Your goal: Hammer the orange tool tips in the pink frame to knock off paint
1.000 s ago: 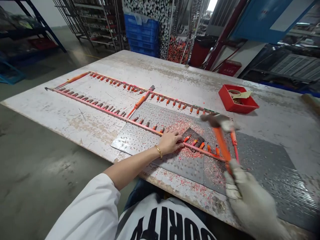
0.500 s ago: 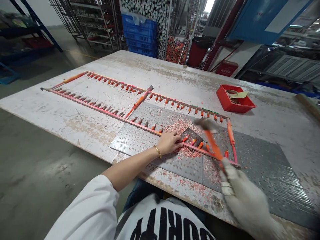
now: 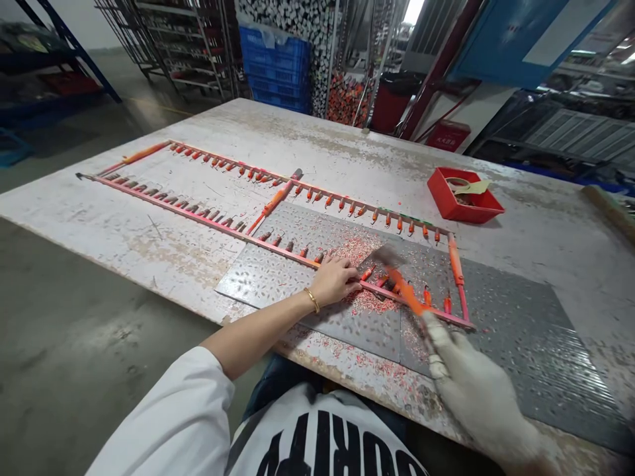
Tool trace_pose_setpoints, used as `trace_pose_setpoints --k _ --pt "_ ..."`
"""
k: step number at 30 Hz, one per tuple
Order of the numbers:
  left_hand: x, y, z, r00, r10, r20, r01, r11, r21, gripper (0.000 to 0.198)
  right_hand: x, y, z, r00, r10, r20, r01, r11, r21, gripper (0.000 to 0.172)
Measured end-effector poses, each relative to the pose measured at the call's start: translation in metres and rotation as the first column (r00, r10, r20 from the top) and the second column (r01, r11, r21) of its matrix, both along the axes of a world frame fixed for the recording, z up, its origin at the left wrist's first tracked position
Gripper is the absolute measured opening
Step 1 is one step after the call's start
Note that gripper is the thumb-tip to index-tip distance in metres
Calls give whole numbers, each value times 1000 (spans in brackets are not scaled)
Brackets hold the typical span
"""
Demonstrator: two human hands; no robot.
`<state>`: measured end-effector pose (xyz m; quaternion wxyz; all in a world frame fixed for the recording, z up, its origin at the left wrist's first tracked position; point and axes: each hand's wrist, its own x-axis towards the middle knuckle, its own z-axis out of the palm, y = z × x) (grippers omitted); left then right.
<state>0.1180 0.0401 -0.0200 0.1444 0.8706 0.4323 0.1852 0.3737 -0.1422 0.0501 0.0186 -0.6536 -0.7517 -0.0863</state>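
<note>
My right hand (image 3: 464, 370), in a white glove, grips the orange handle of a hammer (image 3: 407, 291). The dark hammer head, blurred by motion, hovers over or touches the orange-coated pieces at the near rail; which of the two I cannot tell. My bare left hand (image 3: 336, 281), with a gold bracelet at the wrist, curls its fingers over the near rail of a long pink and orange metal rack (image 3: 208, 221). Rows of small orange and grey-brown pieces with wire hooks line both long rails. Beneath the hammer lies a small dark plate, partly hidden.
Grey dimpled metal sheets (image 3: 292, 297) lie under the rack's right part, strewn with pink and orange chips (image 3: 364, 248). A red bin (image 3: 459, 208) holding a tape roll stands at the back right of the worn white table (image 3: 169, 244). Blue crates (image 3: 275, 69) are stacked beyond it.
My right hand has swung the hammer left and down towards the rail's pieces. My left hand keeps its place on the rail. The view has shifted slightly.
</note>
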Motion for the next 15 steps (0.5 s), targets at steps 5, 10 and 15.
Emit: trace_pose_setpoints --k 5,10,15 --pt "1 0 0 1000 -8 -5 8 1000 16 26 2 2 0 1000 22 -9 -23 994 -108 58" --pt "1 1 -1 1000 2 -9 -2 1000 7 23 1 -4 14 999 -49 -8 50 990 130 65" --pt "0 1 0 1000 0 -13 0 1000 8 27 0 0 -11 997 70 18 -68 994 -88 66"
